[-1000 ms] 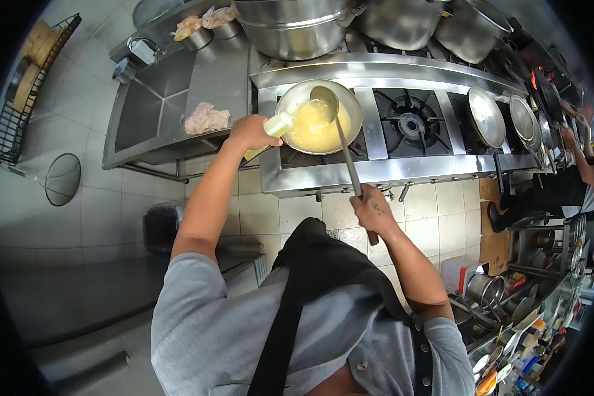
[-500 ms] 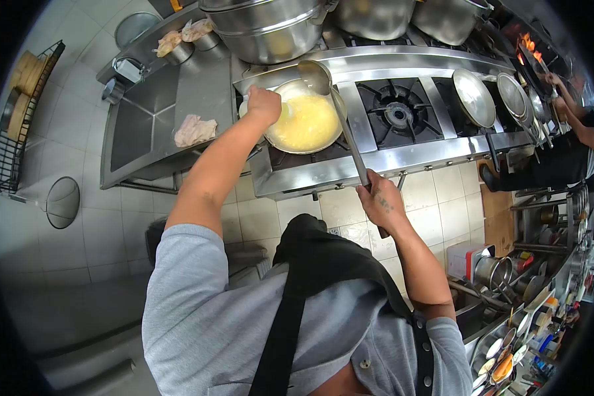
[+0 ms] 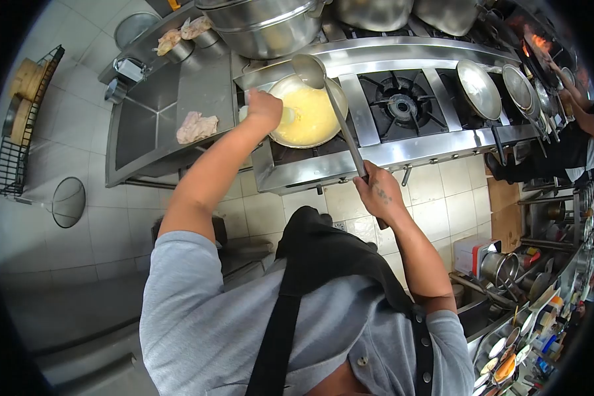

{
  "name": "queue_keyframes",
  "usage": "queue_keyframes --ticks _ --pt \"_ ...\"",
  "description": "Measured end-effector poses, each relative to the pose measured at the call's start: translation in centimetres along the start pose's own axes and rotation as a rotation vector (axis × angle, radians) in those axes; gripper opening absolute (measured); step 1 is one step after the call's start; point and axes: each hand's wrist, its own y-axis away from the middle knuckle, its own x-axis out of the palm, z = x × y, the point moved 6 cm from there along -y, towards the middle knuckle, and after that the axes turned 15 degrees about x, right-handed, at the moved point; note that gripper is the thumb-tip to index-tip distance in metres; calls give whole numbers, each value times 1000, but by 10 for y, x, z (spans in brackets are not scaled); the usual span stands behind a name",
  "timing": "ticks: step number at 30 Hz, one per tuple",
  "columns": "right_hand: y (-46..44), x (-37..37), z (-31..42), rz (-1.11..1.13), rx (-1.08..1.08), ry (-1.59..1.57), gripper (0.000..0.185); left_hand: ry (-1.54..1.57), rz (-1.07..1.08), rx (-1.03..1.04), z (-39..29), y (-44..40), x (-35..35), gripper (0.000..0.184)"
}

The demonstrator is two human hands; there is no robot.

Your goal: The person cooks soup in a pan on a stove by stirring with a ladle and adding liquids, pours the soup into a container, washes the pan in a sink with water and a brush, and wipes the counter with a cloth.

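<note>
My left hand (image 3: 264,111) is closed round a pale squeeze bottle (image 3: 287,116), mostly hidden by the fingers, at the left edge of a round pan (image 3: 340,99). Yellow liquid (image 3: 310,119) covers much of the pan's bottom. In my right hand (image 3: 380,191) is the long handle of a metal ladle (image 3: 310,71). The ladle's bowl hangs over the pan's far rim, and its handle slants down across the stove's front edge.
Right of the pan is a bare burner (image 3: 402,105), then an empty pan (image 3: 478,90). Large pots (image 3: 264,30) line the back. A cloth (image 3: 197,127) lies on the left counter beside a sink (image 3: 145,129). A co-worker (image 3: 561,158) stands far right, near flames.
My left hand with the bottle has moved left, then slightly right and down over the pan's edge. The ladle's bowl has shifted toward the pan's far rim. The view has moved somewhat.
</note>
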Motion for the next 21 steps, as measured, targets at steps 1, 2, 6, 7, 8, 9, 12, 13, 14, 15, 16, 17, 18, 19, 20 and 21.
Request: queue_keyframes --ticks 1,2,6,7,8,9,12,13,14,15,16,17,18,19,20,21 --pt "0 0 0 2 -5 6 21 2 19 2 -8 -1 -4 20" --pt "0 -1 -1 -5 -5 4 20 -7 6 6 -14 -3 -8 20" --pt "1 -3 -2 4 19 -4 20 -19 -53 44 -26 -14 -18 19" --pt "2 -4 -2 14 31 -4 21 -15 -69 58 -26 -19 -19 19" --pt "2 -4 -2 10 34 -6 20 -10 -71 66 -26 -23 -20 19" --pt "3 -4 -3 6 37 -8 20 -5 -72 76 -26 -26 -23 19" --pt "6 -6 -8 -7 44 -3 20 -11 -103 84 -24 -35 -32 19" --pt "6 -6 -10 -11 47 -1 20 -16 -116 85 -23 -38 -35 19" --pt "7 -6 -11 -15 49 -1 20 -40 -106 74 -21 -41 -37 19" --pt "7 -5 -13 -20 51 -2 19 -63 -95 63 -17 -43 -39 19" --pt "8 -5 -14 -24 53 -2 19 -87 -83 52 -14 -45 -39 19" --pt "8 -5 -14 -23 58 -8 20 -84 -93 50 -11 -46 -40 18" --pt "10 -6 -14 -22 63 -13 20 -80 -104 48 -7 -47 -40 18" --pt "10 -6 -14 -20 67 -17 20 -76 -114 45 -3 -47 -40 18" --pt "10 -6 -13 -21 65 -16 20 -82 -110 26 3 -50 -37 18" --pt "11 -7 -13 -21 64 -14 20 -89 -105 7 7 -51 -36 18"
